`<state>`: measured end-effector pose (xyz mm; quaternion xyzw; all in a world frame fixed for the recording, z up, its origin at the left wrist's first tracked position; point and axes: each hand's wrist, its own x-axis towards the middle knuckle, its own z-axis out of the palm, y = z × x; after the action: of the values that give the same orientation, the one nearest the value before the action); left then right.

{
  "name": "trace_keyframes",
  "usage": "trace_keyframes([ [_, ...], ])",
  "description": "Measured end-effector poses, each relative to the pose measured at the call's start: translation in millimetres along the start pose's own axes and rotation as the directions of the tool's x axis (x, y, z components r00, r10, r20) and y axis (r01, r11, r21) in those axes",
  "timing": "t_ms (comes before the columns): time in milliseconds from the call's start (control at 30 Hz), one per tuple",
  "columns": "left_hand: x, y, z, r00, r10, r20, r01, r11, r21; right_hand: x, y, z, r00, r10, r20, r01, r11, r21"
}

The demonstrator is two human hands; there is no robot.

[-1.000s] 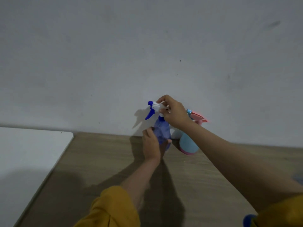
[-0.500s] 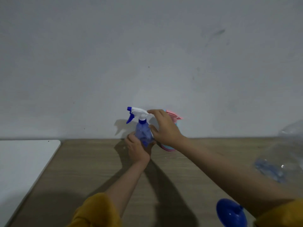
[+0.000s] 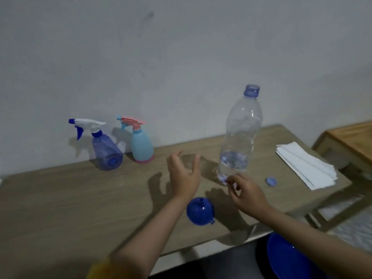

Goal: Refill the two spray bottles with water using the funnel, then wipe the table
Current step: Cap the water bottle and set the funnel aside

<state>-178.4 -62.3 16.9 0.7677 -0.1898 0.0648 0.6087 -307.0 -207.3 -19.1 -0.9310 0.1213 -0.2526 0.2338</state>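
Against the wall stand a clear blue spray bottle (image 3: 105,152) with a white and blue trigger head and a light blue spray bottle (image 3: 141,147) with a pink head, side by side. A blue funnel (image 3: 199,210) lies mouth down near the table's front edge. An uncapped clear water bottle (image 3: 240,135) holds a little water. My left hand (image 3: 184,175) hovers over the table with fingers spread, holding nothing. My right hand (image 3: 244,191) hangs by the water bottle's base, fingers loosely curled, empty.
The bottle's blue cap (image 3: 271,181) lies on the wooden table (image 3: 70,198). A stack of white paper towels (image 3: 304,165) sits at the table's right end. A blue basin (image 3: 289,258) shows below the front edge. A wooden piece of furniture (image 3: 354,140) stands at far right.
Both hands have let go of the blue spray bottle and drawn back toward the table's middle. The camera has swung right, bringing the water bottle, towels and funnel into view.
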Motion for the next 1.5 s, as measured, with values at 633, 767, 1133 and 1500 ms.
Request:
trace_keyframes([
  [633,10,94,114,0.958,0.277,0.078,-0.282,0.957,0.06,42,106,-71,0.945,0.327,0.018,-0.326,0.931,0.163],
  [767,8,94,116,0.957,0.282,0.061,-0.287,0.952,0.106,91,32,-130,0.902,0.342,-0.263,-0.104,0.764,0.636],
  [1133,8,92,113,0.953,0.289,0.09,-0.299,0.943,0.144,167,-32,-158,0.947,0.053,-0.318,0.133,0.834,0.535],
  [1500,12,89,115,0.95,0.301,0.085,-0.312,0.933,0.181,165,-22,-148,0.963,-0.016,-0.269,0.158,0.843,0.514],
])
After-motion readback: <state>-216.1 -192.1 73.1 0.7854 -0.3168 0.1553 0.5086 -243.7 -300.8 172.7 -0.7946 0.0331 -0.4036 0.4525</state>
